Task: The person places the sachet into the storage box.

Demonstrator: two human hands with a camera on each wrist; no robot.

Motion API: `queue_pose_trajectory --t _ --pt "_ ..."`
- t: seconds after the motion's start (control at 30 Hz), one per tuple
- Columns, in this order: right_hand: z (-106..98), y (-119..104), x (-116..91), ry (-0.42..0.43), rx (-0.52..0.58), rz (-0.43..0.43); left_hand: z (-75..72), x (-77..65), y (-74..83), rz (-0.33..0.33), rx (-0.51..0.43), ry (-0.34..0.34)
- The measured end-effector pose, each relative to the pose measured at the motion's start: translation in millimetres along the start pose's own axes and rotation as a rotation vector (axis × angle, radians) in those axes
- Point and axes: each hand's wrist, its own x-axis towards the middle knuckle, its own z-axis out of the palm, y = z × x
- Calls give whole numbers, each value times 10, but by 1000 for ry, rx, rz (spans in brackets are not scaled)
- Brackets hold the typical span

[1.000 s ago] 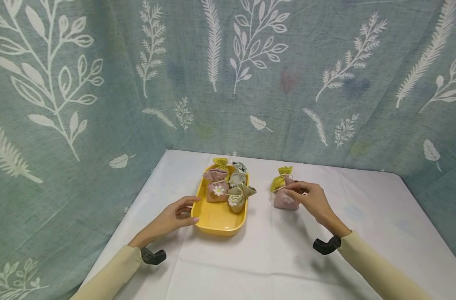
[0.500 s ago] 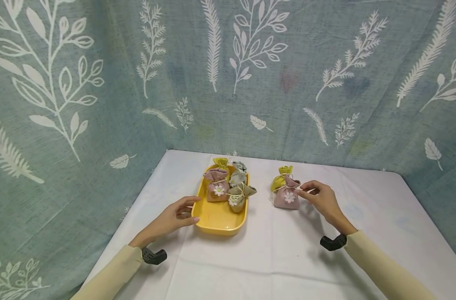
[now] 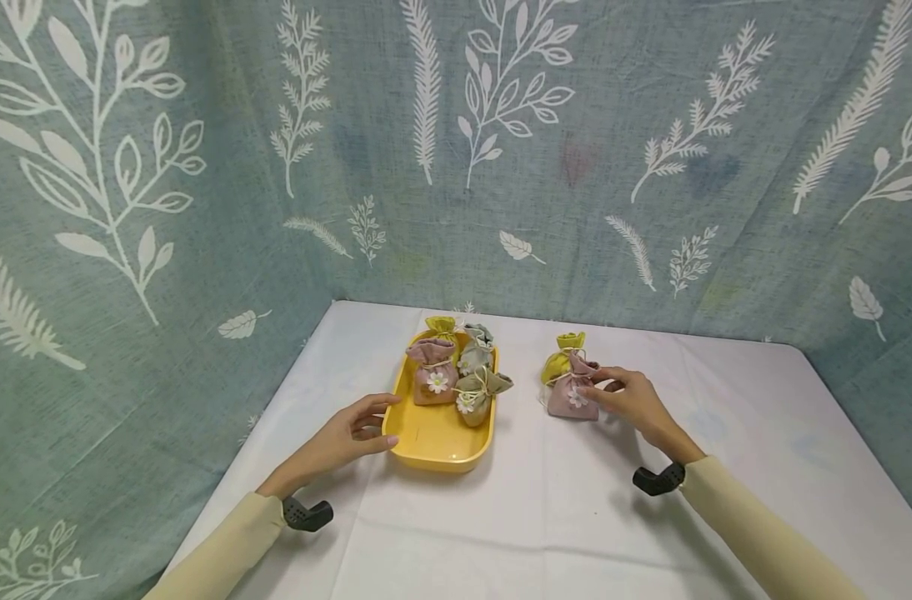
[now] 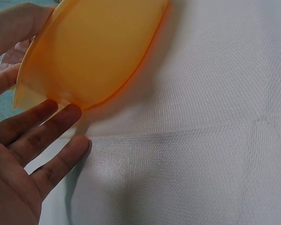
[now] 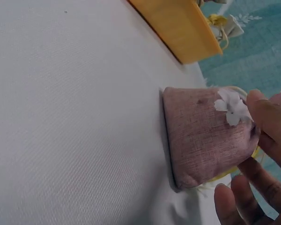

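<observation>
A yellow tray (image 3: 426,446) stands left of centre, and my left hand (image 3: 351,432) holds its near left side. In the left wrist view two fingertips rest against the outer wall of the tray (image 4: 103,51), and other fingers reach over its rim. To the right, a pink drawstring pouch (image 3: 567,406) with a white flower stands upright on the table. My right hand (image 3: 630,402) pinches this pouch at its tied neck; the right wrist view has the thumb beside the flower (image 5: 231,107). A yellow-green pouch (image 3: 553,367) stands just behind, partly hidden by the pink one.
Inside the tray, toward its far end, sit another pink pouch (image 3: 429,393), a yellow-green pouch (image 3: 442,325), a pale grey pouch (image 3: 477,357) and a beige pouch (image 3: 476,406) leaning over the right rim. A leaf-patterned curtain (image 3: 561,208) hangs behind the white-covered table (image 3: 456,533).
Half a second ago the right hand was at the pouch's right edge; it has moved left, its thumb now beside the flower. The left hand and tray have stayed put.
</observation>
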Motion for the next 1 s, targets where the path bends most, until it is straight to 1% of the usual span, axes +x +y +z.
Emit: queue_pose_trajectory --t 0.23,0.37,0.53,0.73,1.0 --pt "55 -22 36 52 -42 -89 -7 -1 -6 7 -1 -4" --pt "76 -18 39 78 -54 -89 -12 -17 -5 12 1 -9" --pt "78 -14 21 104 -61 -109 -10 -20 11 23 -11 -18" --pt "52 -57 -29 96 -47 -127 -14 -2 5 29 -5 -17" --pt "33 -219 -94 87 9 -168 -14 -8 14 32 -10 -19"
